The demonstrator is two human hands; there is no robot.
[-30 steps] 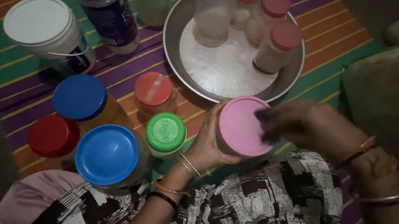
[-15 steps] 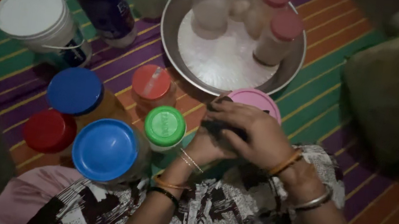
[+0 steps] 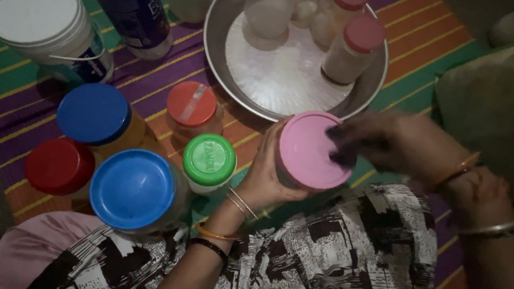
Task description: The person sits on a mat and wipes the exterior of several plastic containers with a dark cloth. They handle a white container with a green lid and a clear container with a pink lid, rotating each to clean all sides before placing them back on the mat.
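Right hand [image 3: 399, 149] back atop pink lid [image 3: 310, 151]

A jar [image 3: 310, 151] is being held between the hands, the left hand [image 3: 266, 173] below-left, the right hand [image 3: 386, 143] on its lid. Behind it, four jars are being carried in a tray [image 3: 221, 23]. To the left, more jars are being kept on the mat [image 3: 421, 47].

Just one camera here, worn on the head and looking steeply down at the lap. It sits close in, with the striped mat [image 3: 163, 93] filling the top of the view.

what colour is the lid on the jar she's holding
Pink: the lid of the jar in the left hand, seen in the head view.
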